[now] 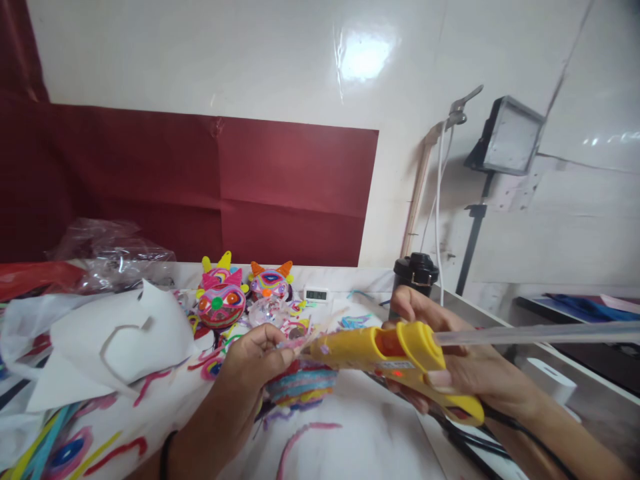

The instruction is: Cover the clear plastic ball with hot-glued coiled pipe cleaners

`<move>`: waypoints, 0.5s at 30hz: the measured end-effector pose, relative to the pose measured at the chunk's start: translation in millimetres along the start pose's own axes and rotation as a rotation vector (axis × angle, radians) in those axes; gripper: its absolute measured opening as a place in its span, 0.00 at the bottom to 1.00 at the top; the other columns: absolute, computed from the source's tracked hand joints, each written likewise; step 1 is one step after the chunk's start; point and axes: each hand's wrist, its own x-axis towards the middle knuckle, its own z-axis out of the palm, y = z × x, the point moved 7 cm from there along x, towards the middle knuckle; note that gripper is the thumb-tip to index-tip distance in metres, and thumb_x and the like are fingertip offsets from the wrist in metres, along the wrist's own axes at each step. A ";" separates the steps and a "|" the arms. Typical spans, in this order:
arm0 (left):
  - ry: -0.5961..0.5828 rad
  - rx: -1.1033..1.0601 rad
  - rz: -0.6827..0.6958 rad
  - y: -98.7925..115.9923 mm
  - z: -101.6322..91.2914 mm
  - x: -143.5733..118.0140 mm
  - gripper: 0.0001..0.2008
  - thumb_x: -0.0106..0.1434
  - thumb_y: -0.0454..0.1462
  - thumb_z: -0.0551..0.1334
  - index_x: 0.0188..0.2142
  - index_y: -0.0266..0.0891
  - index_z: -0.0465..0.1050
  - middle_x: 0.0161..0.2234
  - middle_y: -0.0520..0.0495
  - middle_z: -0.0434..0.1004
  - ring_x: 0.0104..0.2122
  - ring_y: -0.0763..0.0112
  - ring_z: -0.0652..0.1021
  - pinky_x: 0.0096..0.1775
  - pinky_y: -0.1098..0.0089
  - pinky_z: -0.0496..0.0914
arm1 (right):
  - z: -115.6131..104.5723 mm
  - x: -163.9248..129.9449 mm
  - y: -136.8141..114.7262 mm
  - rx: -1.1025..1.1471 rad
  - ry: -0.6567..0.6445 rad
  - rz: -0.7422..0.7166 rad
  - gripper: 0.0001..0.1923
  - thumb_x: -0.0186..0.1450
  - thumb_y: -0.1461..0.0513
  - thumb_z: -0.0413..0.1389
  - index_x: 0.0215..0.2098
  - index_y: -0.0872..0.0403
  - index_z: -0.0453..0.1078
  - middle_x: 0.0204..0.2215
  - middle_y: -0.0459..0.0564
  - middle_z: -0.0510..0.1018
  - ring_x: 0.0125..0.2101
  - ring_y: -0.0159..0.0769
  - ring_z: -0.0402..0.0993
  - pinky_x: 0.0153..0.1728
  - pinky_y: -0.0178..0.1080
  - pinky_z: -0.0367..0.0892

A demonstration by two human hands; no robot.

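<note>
My right hand [450,363] grips a yellow hot glue gun [350,348], its nozzle pointing left. A long clear glue stick [540,335] sticks out of its back end, and a small red light glows on its side. My left hand [255,363] is closed, pinching a pink fuzzy strip [295,341] between thumb and fingers close to the nozzle. Just below the hands is a striped, multicoloured fuzzy piece [303,385]; whether the left hand also supports it I cannot tell. A loose pink pipe cleaner [300,443] lies on the white table in front.
Several colourful animal-face crafts [220,303] stand at the back beside a small digital clock [317,294]. Cut white paper [120,340] and clear plastic bags [120,257] occupy the left. A black-lidded bottle [415,273] and a lamp on a stand [510,137] are right. The gun's black cable [525,437] trails right.
</note>
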 end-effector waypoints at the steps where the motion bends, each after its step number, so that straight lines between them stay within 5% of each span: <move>1: -0.004 -0.006 0.001 0.4 0.6 -0.5 0.11 0.43 0.37 0.70 0.23 0.38 0.69 0.16 0.53 0.72 0.18 0.71 0.72 0.23 0.71 0.68 | -0.4 -0.1 0.2 -0.005 -0.005 0.003 0.23 0.55 0.63 0.64 0.39 0.45 0.55 0.31 0.51 0.80 0.21 0.35 0.74 0.17 0.30 0.63; 15: -0.029 0.054 0.049 10.2 4.8 -10.7 0.08 0.47 0.37 0.68 0.24 0.39 0.69 0.17 0.55 0.68 0.19 0.73 0.69 0.23 0.73 0.64 | -1.1 0.1 -1.1 -0.004 0.005 0.011 0.23 0.54 0.63 0.65 0.40 0.44 0.56 0.29 0.48 0.79 0.19 0.34 0.73 0.14 0.27 0.59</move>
